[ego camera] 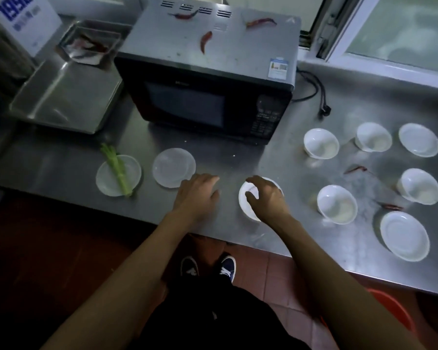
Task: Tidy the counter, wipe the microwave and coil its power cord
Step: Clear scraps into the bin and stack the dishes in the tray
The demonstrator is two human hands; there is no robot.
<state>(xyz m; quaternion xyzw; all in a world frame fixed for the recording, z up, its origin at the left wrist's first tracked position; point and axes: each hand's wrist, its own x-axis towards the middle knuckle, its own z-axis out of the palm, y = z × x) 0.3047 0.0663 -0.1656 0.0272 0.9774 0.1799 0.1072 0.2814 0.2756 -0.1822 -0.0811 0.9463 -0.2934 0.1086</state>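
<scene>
A black microwave (208, 79) stands at the back of the steel counter (225, 157), with three red chilies (205, 41) lying on its top. Its black power cord (316, 92) trails loose to the right, plug on the counter. My right hand (267, 198) hovers over a white bowl (248, 208) near the front edge, fingers curved around its rim. My left hand (199, 195) rests flat on the counter beside a clear lid (173, 168). Another clear lid (118, 179) has a green vegetable stalk (116, 168) across it.
Several white bowls (336, 204) and lids (405, 236) are scattered on the right, with red chilies (355, 170) among them. Steel trays (68, 97) sit left of the microwave, a smaller one (91, 42) holding chilies. A window is at the back right; an orange bucket (390, 309) stands below.
</scene>
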